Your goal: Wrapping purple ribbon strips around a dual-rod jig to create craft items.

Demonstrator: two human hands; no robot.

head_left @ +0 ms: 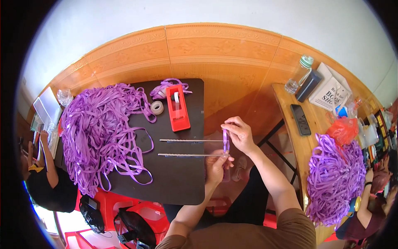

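Note:
Two thin metal rods (188,140) lie side by side on the dark table and stick out past its right edge. A short stretch of purple ribbon (226,141) spans the rods near their free ends. My right hand (239,133) pinches the ribbon's upper end between thumb and fingers, beyond the far rod. Just below the near rod's tip, my left hand (217,167) is closed on the ribbon's lower part; its fingertips are partly hidden. A large heap of loose purple ribbon (97,128) covers the left half of the table.
On the dark table (178,178) stand a red tape dispenser (179,118) and a tape roll (157,108). The wooden table at right holds a phone (300,119), a bottle (299,74), a paper bag (329,89) and another ribbon heap (336,182). People sit at both sides.

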